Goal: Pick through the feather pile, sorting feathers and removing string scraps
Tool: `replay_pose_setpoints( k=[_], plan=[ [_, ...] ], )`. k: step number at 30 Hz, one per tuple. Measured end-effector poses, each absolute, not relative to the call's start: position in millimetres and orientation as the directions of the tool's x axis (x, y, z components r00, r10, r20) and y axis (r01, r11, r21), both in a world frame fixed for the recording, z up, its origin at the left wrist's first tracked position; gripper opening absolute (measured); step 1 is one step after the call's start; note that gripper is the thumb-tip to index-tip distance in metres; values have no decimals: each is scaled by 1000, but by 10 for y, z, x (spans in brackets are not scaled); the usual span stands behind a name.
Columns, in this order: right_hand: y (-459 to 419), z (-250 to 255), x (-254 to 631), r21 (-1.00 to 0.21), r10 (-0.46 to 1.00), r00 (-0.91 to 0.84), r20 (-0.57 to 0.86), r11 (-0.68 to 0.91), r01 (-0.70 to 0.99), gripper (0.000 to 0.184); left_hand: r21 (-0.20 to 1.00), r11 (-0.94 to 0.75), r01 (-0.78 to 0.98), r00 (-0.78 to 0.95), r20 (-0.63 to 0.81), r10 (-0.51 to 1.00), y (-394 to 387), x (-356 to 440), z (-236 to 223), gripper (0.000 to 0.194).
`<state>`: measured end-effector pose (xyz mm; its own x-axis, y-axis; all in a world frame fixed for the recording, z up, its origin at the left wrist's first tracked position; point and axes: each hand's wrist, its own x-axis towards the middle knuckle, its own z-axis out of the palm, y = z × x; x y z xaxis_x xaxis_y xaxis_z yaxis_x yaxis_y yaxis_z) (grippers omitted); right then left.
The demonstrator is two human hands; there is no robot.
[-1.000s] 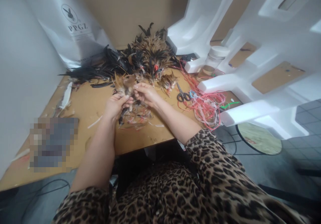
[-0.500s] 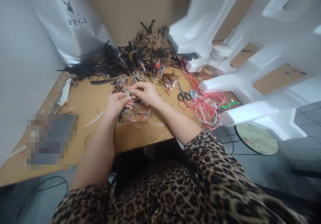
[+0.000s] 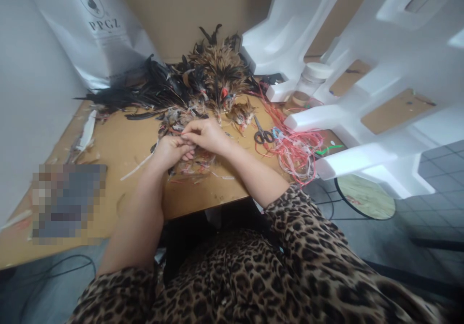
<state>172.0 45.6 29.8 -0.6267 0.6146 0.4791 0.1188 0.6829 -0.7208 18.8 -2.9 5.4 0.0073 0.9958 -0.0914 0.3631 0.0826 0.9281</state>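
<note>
My left hand (image 3: pixel 173 151) and my right hand (image 3: pixel 207 136) meet over the wooden table, fingertips pinched close together. A thin pinkish-red string (image 3: pixel 175 131) sticks out to the left from my right fingertips. The small feather tuft in my left fingers is mostly hidden by the hands. Loose brown and dark feathers (image 3: pixel 173 118) lie just behind them, and more feather scraps (image 3: pixel 197 165) are spread below on the tabletop.
Behind stand piles of black feathers (image 3: pixel 145 92) and brown feathers (image 3: pixel 221 65). Scissors (image 3: pixel 263 133), tangled pink string (image 3: pixel 297 154), a clear jar (image 3: pixel 311 82) and white foam pieces (image 3: pixel 348 162) are on the right. A blurred-out flat object (image 3: pixel 70 200) and a silver bag (image 3: pixel 105 38) are left.
The fingers of both hands have drawn closer together, covering the tuft that showed between them. The string end now shows shorter. The whole view has shifted slightly.
</note>
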Motion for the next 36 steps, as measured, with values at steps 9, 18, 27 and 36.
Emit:
replay_pose_setpoints(
  k=[9,18,27,36],
  plan=[
    [428,396,1771,-718,555,-711,432,689,102,14,952,94,292,-20,-92,996,-47,197,-2,10],
    [818,179,1817,-979,786,-584,204,170,-114,10,987,-84,135,11,83,996,-145,304,146,14],
    [712,54,1683,-979,847,-515,134,33,-202,21,978,64,-199,-198,-104,975,-4,207,74,15],
    [740,-33,1647,-975,800,-563,210,131,-178,21,943,80,-322,-234,-162,959,36,187,52,10]
  ],
)
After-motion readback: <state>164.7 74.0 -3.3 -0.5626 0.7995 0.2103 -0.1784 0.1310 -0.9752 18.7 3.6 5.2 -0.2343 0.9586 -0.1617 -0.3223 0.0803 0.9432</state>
